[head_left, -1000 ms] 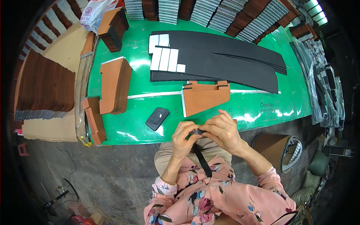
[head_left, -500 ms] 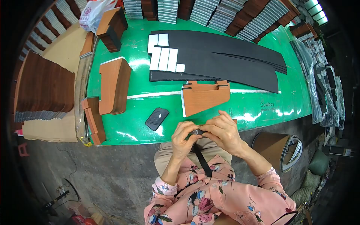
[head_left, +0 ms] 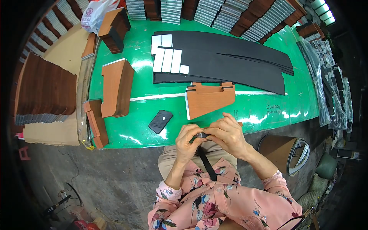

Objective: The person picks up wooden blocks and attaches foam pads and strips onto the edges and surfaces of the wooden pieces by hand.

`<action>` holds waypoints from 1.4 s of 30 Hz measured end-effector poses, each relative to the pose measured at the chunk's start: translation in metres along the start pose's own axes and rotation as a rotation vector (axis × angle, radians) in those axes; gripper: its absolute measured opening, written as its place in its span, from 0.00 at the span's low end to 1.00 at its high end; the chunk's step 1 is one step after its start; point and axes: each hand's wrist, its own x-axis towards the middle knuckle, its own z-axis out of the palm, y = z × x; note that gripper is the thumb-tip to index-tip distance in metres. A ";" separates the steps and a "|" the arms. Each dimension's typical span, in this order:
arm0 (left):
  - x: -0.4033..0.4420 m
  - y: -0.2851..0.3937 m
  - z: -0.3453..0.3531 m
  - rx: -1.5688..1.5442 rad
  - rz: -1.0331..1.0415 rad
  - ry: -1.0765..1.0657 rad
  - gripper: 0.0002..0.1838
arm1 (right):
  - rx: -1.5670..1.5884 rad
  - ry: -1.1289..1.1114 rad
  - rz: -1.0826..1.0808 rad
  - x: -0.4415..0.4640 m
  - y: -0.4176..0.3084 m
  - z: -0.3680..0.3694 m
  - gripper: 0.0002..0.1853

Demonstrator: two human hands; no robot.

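My left hand (head_left: 187,142) and my right hand (head_left: 229,137) meet at the table's near edge. Both are closed, fingertips pinching the end of a black strip (head_left: 207,165) that hangs down over my lap. A small dark piece shows between the fingers; its exact form is mostly hidden. Just beyond the hands lies a wood-grain panel piece (head_left: 211,102) with a notched far edge and a pale left edge. Left of the hands rests a flat black rounded object (head_left: 160,122), apart from them.
On the green table (head_left: 253,107) lie long black panels (head_left: 230,61) with white labels (head_left: 167,61). Wood-grain panel stacks (head_left: 117,88) stand at the left, more (head_left: 46,86) beyond the edge. Plastic-wrapped parts (head_left: 326,84) and a brown drum (head_left: 278,151) are at the right.
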 end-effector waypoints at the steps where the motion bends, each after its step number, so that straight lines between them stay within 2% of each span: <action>1: 0.000 0.000 0.000 0.000 -0.002 0.002 0.16 | 0.000 0.001 0.001 0.000 0.001 0.001 0.14; 7: 0.001 0.002 -0.001 0.022 0.001 -0.003 0.16 | 0.095 -0.005 0.045 -0.005 0.006 -0.002 0.16; 10: 0.001 0.006 0.000 0.012 -0.068 -0.010 0.16 | 0.199 0.067 0.152 -0.017 0.015 -0.004 0.17; 15: 0.000 0.004 0.001 0.028 -0.056 -0.007 0.16 | 0.161 0.091 0.082 -0.020 0.016 -0.001 0.16; 21: -0.002 -0.001 0.006 0.003 0.035 0.059 0.18 | 0.150 0.126 0.068 -0.017 0.016 0.008 0.14; 23: -0.001 -0.002 0.006 0.125 0.198 0.023 0.18 | 0.147 0.134 0.060 -0.016 0.016 0.008 0.14; 42: 0.000 -0.003 0.004 0.136 0.201 0.003 0.16 | 0.158 0.096 0.119 -0.014 0.011 0.004 0.14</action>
